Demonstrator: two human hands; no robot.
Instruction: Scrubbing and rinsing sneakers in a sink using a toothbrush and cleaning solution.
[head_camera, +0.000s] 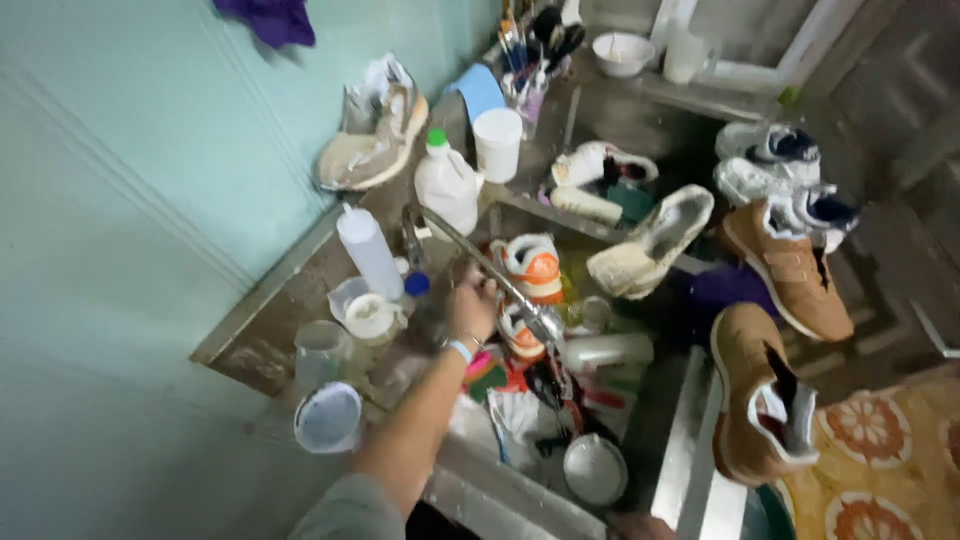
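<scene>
My left hand (473, 303) reaches out over a steel sink and rests on the long metal faucet spout (492, 272), with a light blue band on the wrist. A white and orange shoe (530, 265) stands in the basin just right of the hand, and a second orange and white shoe (520, 335) lies below it under the spout's end. My right hand (640, 525) shows only as a sliver at the bottom edge by the sink's front rim; what it does is hidden.
White bottles (447, 185) (369, 250), cups (497, 143) and a brush holder (525, 60) line the left counter by the teal wall. A worn beige shoe (372, 140) leans there. Tan suede shoes (785, 265) (765, 400) and white sneakers (775, 160) sit right. A metal bowl (594, 467) lies low in the sink.
</scene>
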